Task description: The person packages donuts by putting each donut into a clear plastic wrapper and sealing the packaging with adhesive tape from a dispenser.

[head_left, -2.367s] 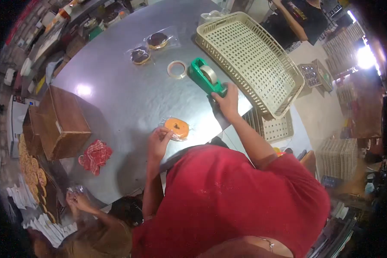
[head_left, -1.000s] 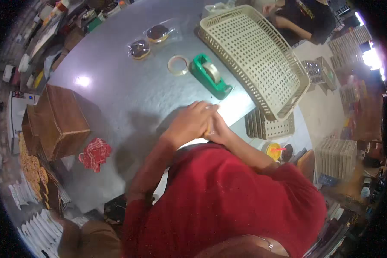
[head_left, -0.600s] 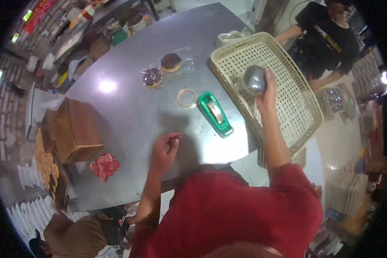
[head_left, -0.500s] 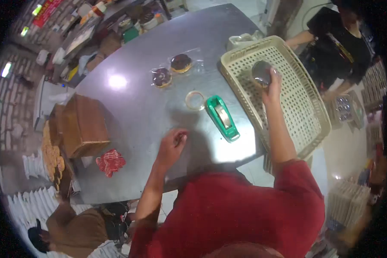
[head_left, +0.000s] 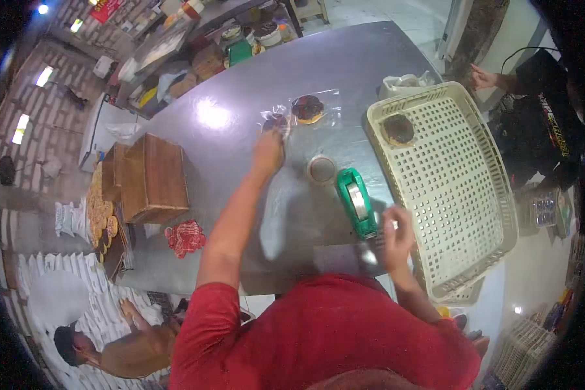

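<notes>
My left hand (head_left: 268, 153) reaches over the table, its fingers closed at the near edge of a chocolate-topped donut (head_left: 276, 122) in a clear plastic bag. Another bagged donut (head_left: 307, 109) lies just right of it. My right hand (head_left: 397, 237) is beside the cutting end of a green tape dispenser (head_left: 356, 203), fingers curled together; whatever may be between them is too small to make out. A roll of tape (head_left: 321, 169) lies near the dispenser. One wrapped donut (head_left: 397, 129) rests in the far left corner of the cream plastic basket (head_left: 445, 286).
Brown cardboard boxes (head_left: 154, 180) and a red-and-white cloth item (head_left: 186, 238) are on the left of the metal table (head_left: 240, 84). One person (head_left: 536, 123) is beyond the basket; another person (head_left: 127, 348) is at lower left by white packages.
My right hand has let go of the donut in the basket and come back beside the tape dispenser. My left hand has moved forward to the left donut.
</notes>
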Demonstrator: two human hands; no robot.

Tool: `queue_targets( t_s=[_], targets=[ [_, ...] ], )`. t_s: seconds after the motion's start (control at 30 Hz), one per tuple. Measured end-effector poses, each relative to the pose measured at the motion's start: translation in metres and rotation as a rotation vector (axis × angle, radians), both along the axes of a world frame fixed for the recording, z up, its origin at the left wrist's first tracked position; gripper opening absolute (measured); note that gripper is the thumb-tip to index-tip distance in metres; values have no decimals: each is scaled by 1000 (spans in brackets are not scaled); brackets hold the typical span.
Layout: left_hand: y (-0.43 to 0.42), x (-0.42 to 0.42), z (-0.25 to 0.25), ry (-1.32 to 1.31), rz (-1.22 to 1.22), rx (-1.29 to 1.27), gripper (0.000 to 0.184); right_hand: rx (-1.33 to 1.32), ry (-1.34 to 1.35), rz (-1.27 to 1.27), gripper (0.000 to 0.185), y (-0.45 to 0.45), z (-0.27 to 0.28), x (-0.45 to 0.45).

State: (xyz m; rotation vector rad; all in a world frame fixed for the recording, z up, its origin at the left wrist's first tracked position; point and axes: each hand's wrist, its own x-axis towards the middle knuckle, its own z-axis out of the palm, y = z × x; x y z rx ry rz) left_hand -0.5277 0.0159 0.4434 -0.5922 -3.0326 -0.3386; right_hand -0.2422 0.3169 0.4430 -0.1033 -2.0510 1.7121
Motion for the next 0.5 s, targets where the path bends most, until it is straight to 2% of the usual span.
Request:
queue_targets(
  t_s=[0.03,0.1,0.13,0.17,0.23,0.27,0.3,0.33,0.37,0.47,0.5],
  targets=[
    [-4,1,7,-60,45,181,35,-3,1,3,30,-8,2,1],
    [-1,28,60,7,16,242,33,-258,-243,244,30,-27,6,4],
    [3,45,95,75,-22,304,30,-280,-225,327,37,-37,1,-3],
    [6,65,124,77,-9,298,30,-302,-211,409,44,-47,-3,-14],
    [13,109,172,152,-227,212,24,-352,-100,457,69,-74,9,-25],
    [16,131,191,146,-223,215,24,-352,-107,459,69,-88,12,-25],
    [20,151,208,139,-297,58,20,-522,-80,502,81,-100,12,-27],
    [24,166,220,135,-370,-98,17,-688,-48,544,94,-104,13,-27],
    [28,177,229,143,-367,-88,17,-675,-46,547,94,-101,16,-25],
    [41,206,237,379,-593,213,11,-1050,-232,730,107,-94,27,-11],
    [38,208,234,376,-586,219,11,-1046,-243,731,107,-92,32,-6]
  ],
)
